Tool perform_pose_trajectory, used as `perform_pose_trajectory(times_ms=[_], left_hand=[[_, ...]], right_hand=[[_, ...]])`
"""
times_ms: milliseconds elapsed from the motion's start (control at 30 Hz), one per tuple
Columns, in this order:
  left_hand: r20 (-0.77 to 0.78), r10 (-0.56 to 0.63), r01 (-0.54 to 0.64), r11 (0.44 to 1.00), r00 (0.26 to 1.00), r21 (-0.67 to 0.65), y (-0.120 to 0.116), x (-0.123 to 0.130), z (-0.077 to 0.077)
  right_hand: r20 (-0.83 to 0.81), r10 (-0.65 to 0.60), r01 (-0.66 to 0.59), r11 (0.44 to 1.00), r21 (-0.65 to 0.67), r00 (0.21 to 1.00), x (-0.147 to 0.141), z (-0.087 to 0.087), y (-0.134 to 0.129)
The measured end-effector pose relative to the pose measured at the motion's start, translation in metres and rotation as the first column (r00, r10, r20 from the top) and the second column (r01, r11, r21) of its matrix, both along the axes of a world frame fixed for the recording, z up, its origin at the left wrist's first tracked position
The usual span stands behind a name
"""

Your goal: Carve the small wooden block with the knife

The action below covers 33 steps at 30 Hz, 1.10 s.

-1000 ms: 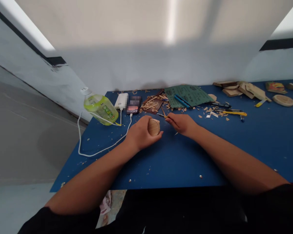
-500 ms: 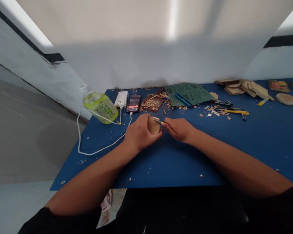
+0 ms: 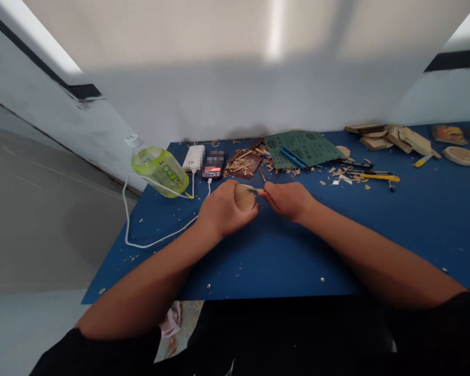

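My left hand (image 3: 224,209) grips a rounded, pale wooden block (image 3: 244,198), its fingers wrapped around the block's left side. My right hand (image 3: 288,201) is pinched shut on a small carving knife (image 3: 254,189), and the thin blade lies across the top of the block. The knife's handle is mostly hidden inside my fingers. Both hands hover close together over the blue tabletop (image 3: 282,266), just in front of a scatter of wood shavings (image 3: 241,166).
Beyond my hands lie a green sandpaper sheet (image 3: 303,149), a power bank (image 3: 194,158), a phone (image 3: 214,165) and a green-tinted plastic bottle (image 3: 160,172). A white cable (image 3: 156,243) loops left. A yellow-handled knife (image 3: 379,177) and wooden pieces (image 3: 391,137) sit right.
The knife blade has moved from beside the block onto its top. The block has turned in my left hand, and its flat pale face no longer shows.
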State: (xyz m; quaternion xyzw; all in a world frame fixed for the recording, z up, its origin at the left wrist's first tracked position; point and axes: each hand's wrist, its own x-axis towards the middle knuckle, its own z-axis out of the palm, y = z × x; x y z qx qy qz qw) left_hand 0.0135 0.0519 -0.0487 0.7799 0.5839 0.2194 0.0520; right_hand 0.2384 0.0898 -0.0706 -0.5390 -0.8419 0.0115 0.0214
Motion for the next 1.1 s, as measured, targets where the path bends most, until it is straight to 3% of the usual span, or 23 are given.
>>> perform_pose_trajectory(times_ms=[67, 133, 367, 633, 900, 1100], left_hand=[[0.020, -0.017, 0.017, 1.000, 1.000, 0.021, -0.001, -0.002, 0.003], [0.039, -0.027, 0.024, 0.998, 0.999, 0.061, -0.003, -0.004, 0.004], [0.075, -0.055, 0.048, 0.995, 0.996, 0.085, -0.004, -0.004, 0.000], [0.135, -0.127, 0.121, 0.991, 0.983, 0.053, -0.006, -0.003, -0.004], [0.150, -0.186, 0.190, 0.982, 0.971, -0.015, -0.003, -0.006, 0.004], [0.144, -0.129, 0.142, 0.987, 0.981, -0.080, 0.005, -0.008, 0.003]], right_hand=[[0.005, -0.132, 0.132, 0.991, -0.006, 0.991, 0.008, 0.001, 0.011], [-0.017, -0.169, 0.170, 0.985, 0.017, 0.985, 0.016, 0.002, 0.017], [-0.233, 0.153, -0.150, 0.988, 0.029, 0.960, 0.012, -0.002, -0.004], [-0.196, 0.269, -0.269, 0.963, 0.028, 0.943, 0.003, 0.002, -0.020], [-0.086, 0.215, -0.214, 0.977, 0.013, 0.973, 0.001, 0.010, -0.021], [-0.002, 0.132, -0.132, 0.989, 0.061, 0.991, -0.001, 0.012, -0.017]])
